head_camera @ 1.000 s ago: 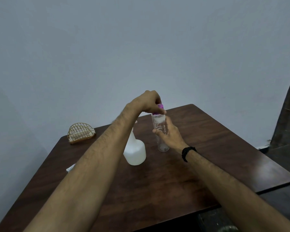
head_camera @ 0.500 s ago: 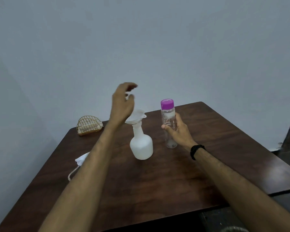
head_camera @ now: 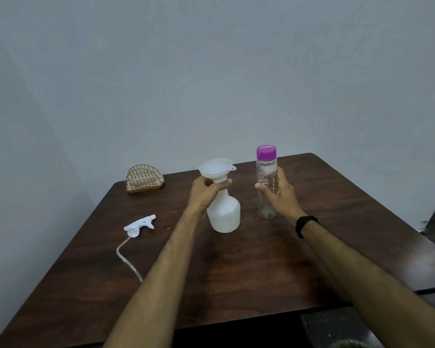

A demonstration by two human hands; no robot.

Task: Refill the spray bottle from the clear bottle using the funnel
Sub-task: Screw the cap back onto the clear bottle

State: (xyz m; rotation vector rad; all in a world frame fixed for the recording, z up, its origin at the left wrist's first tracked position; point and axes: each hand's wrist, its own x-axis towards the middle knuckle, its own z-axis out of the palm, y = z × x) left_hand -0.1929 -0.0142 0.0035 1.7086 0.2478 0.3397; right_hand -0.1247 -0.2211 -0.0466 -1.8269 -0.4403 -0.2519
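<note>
Since half a second ago my left hand [head_camera: 206, 192] has dropped from mid-air to close around the neck of the white spray bottle [head_camera: 224, 212], steadying the funnel [head_camera: 216, 169] seated in its mouth. My right hand [head_camera: 278, 197] is wrapped around the clear bottle [head_camera: 266, 182] standing upright on the table [head_camera: 261, 267] just beside it (purple cap [head_camera: 266, 152] on). I judge the step to be pre-pour: that cap must come off next.
</note>
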